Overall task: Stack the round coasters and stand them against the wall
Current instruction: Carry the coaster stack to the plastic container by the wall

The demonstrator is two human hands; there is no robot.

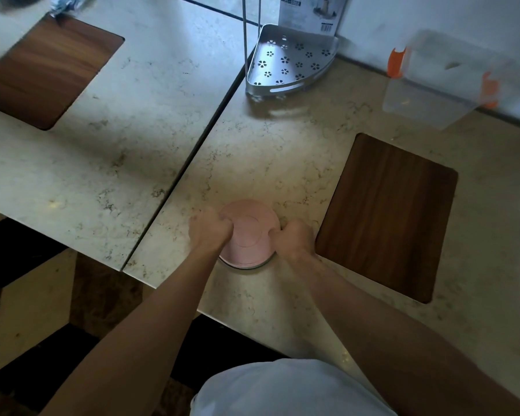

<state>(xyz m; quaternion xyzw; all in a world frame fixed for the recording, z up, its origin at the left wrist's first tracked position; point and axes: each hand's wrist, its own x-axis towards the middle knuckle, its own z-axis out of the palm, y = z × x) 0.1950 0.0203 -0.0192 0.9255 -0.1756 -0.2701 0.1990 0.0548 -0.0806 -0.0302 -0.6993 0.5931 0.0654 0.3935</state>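
Note:
A stack of round coasters (248, 234) lies flat on the marble counter (252, 163), pink one on top, with a grey-green rim of another peeking out underneath at its near edge. My left hand (209, 228) grips the stack's left side, fingers curled over the edge. On the opposite side my right hand (293, 238) clasps the right edge. How many coasters lie under the pink one is hidden. The wall (433, 13) runs along the back right of the counter.
A metal corner rack (291, 60) with a printed card stands at the back. A clear plastic box with orange clips (442, 76) sits by the wall. Two dark wooden boards lie flat, one right (385, 214), one far left (42, 67). A gap divides the two counters.

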